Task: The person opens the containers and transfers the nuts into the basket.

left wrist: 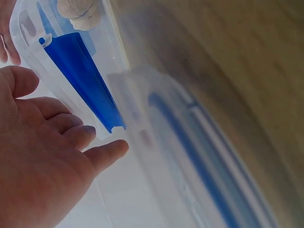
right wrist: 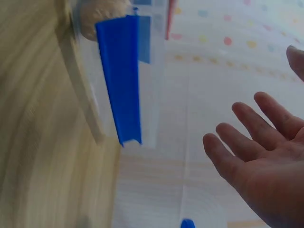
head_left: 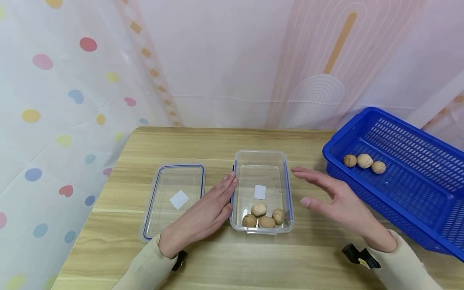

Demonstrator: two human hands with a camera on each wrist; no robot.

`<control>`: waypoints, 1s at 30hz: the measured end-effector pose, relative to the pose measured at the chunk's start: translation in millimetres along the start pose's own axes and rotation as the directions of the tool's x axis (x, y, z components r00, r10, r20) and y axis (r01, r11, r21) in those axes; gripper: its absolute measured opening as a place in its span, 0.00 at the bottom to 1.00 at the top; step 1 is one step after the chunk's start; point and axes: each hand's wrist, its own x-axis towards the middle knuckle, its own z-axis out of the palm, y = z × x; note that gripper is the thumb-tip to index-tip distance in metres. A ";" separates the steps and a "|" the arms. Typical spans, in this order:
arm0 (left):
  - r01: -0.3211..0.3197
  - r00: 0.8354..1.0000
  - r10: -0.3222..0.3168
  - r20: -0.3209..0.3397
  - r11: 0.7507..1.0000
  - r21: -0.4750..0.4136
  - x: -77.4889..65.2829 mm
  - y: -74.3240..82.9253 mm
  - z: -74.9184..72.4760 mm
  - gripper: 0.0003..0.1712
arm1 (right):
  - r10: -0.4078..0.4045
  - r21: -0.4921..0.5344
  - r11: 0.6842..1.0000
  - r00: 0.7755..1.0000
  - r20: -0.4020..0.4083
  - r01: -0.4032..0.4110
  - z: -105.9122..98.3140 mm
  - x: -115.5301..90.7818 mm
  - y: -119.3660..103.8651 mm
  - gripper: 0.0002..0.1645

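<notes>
A clear plastic food container point(head_left: 261, 171) stands in the middle of the table, with several walnuts point(head_left: 259, 209) gathered at its near end. Along its left side lies my left hand point(head_left: 206, 211), fingers extended at the blue latch point(left wrist: 83, 78). To the right of the container, my right hand point(head_left: 335, 199) hovers with loosely spread fingers, apart from it and holding nothing; the right wrist view shows a gap between those fingers and the right blue latch point(right wrist: 119, 80). The container's lid point(head_left: 177, 199), with a blue seal, lies flat at the left, partly behind my left hand.
A blue perforated basket point(head_left: 395, 201) stands at the right, with three walnuts point(head_left: 364, 161) at its left end. Behind the table's back edge hangs a patterned cloth point(head_left: 232, 60).
</notes>
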 end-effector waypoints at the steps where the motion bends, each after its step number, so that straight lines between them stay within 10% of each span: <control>1: -0.001 1.000 0.001 0.000 1.000 0.001 -0.1 0.0 -0.2 0.34 | -0.009 -0.004 1.000 1.000 0.012 0.009 2.6 1.5 1.2 0.34; 20: -0.005 1.000 0.005 0.002 1.000 -0.010 0.3 -0.8 -1.8 0.34 | 0.036 -0.245 0.969 0.968 0.249 0.027 38.6 46.5 8.5 0.37; 30: 0.025 0.999 -0.025 0.039 1.000 -0.016 0.7 1.1 -2.9 0.34 | 0.037 -0.297 0.950 0.911 0.410 0.095 45.7 64.4 16.2 0.32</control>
